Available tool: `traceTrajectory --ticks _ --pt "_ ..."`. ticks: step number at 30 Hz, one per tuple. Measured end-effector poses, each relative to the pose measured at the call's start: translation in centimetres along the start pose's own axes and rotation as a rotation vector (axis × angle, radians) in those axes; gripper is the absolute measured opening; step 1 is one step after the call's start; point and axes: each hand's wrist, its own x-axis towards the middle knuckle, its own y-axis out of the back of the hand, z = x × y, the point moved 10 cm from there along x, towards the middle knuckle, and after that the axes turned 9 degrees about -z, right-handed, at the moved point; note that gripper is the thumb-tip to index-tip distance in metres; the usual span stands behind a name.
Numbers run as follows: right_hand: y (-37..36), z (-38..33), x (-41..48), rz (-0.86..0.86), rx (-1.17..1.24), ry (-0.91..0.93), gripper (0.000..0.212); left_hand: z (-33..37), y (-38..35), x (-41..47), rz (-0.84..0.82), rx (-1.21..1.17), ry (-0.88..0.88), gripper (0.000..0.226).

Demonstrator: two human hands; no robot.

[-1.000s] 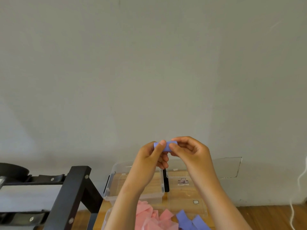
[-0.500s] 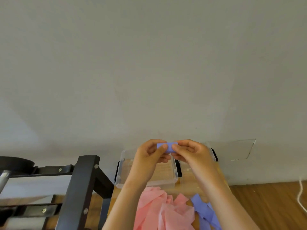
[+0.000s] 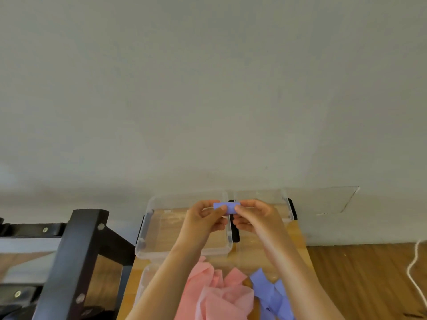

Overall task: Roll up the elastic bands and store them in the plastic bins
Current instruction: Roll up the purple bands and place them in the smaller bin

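Both hands have sunk to just above the clear bins (image 3: 147,227) at the bench's (image 3: 129,296) far edge, left hand (image 3: 203,224) and right hand (image 3: 256,218) each pinching an end of the purple band roll (image 3: 225,209); rolling looks done, so next comes lowering it into a bin.

We identify this as a plain indoor workroom set up for sorting; we cannot tell whether it is in a home or a small shop. The landmark is a small wooden table (image 3: 130,296) set close to a bare grey-white wall (image 3: 208,88), with wood-plank floor (image 3: 358,273) to the right of the table and a bolted black metal frame (image 3: 69,262) to its left. Clear plastic bins (image 3: 147,218) with black latches stand on the table, a clear flat panel (image 3: 323,199) leans on the wall behind and right of the table, and a white cable (image 3: 413,269) trails over the floor well right of it.
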Motion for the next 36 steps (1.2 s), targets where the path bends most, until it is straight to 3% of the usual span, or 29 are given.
traceTrajectory --ticks 13,15,19,24,30,36 --pt "10.6 14.0 16.1 0.024 -0.025 -0.231 0.009 -15.1 -3.2 15.9 0.053 0.002 0.149 0.014" --pt "11.5 15.9 18.5 0.030 -0.031 -0.248 0.009 -16.9 -2.1 18.0 0.108 0.099 0.114 0.011" --pt "13.5 18.8 22.8 0.060 -0.033 -0.279 0.010 -18.2 0.4 21.5 0.235 0.510 0.003 0.018" --pt "15.2 23.2 27.1 0.093 0.031 -0.380 0.007 -21.0 1.1 24.7 0.233 0.770 -0.060 0.016" --pt "15.3 27.3 30.2 0.077 0.018 -0.523 0.004 -22.9 1.0 25.1 0.256 0.660 -0.110 0.021" --pt "15.2 29.5 31.5 0.066 -0.047 -0.598 0.025 -24.0 1.5 25.3 0.234 0.507 -0.108 0.015"
